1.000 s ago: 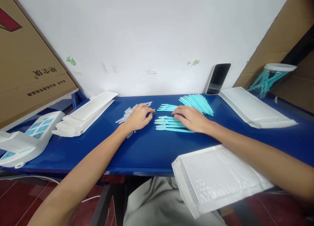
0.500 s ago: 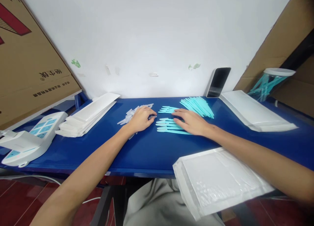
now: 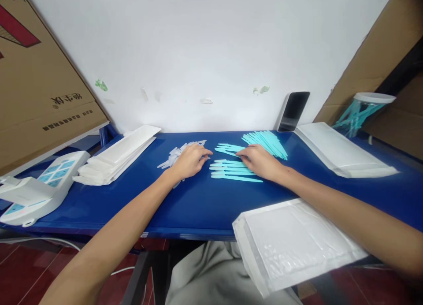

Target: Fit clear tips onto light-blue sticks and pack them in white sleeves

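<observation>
My left hand (image 3: 191,161) is closed with thumb and fingertips close together on a small translucent cap, only faintly visible. It rests over the near right side of a loose pile of translucent caps (image 3: 175,155). My right hand (image 3: 261,161) pinches the right end of a slim turquoise stick that looks like an eyebrow razor (image 3: 228,151). Another such razor (image 3: 228,145) lies just behind it. Nearer to me, several turquoise razors with paler wide left ends (image 3: 228,172) lie side by side, partly under my right hand. A fanned heap of turquoise razors (image 3: 267,143) lies behind that hand.
White padded mailers (image 3: 115,153) are stacked at left, beside a power strip (image 3: 62,172) with a plugged-in adapter. A padded mailer (image 3: 294,243) overhangs the front edge; another (image 3: 343,148) lies right. A phone (image 3: 294,111) leans on the wall. A clear jar (image 3: 360,113) holds turquoise sticks.
My right hand's fingers have drawn together and back to the right, now pinching a razor's end and uncovering more of the near row. My left hand has barely moved.
</observation>
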A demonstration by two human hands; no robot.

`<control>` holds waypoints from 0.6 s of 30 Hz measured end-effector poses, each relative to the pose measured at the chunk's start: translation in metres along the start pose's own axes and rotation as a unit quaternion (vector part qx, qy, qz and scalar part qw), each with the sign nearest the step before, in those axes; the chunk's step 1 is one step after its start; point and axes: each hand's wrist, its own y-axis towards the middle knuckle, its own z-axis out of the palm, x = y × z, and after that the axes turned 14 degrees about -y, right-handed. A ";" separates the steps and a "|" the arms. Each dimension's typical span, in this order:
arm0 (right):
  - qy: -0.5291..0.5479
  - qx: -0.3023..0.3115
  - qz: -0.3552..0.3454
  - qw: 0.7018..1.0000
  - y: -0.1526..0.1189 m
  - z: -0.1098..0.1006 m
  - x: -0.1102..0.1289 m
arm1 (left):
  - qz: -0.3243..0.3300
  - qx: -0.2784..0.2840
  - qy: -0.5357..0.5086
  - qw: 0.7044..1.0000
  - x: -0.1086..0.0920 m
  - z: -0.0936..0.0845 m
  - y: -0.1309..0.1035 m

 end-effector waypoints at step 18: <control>0.013 0.023 0.019 0.999 0.001 0.002 -0.009 | -0.005 -0.048 -0.019 0.999 -0.006 -0.002 -0.001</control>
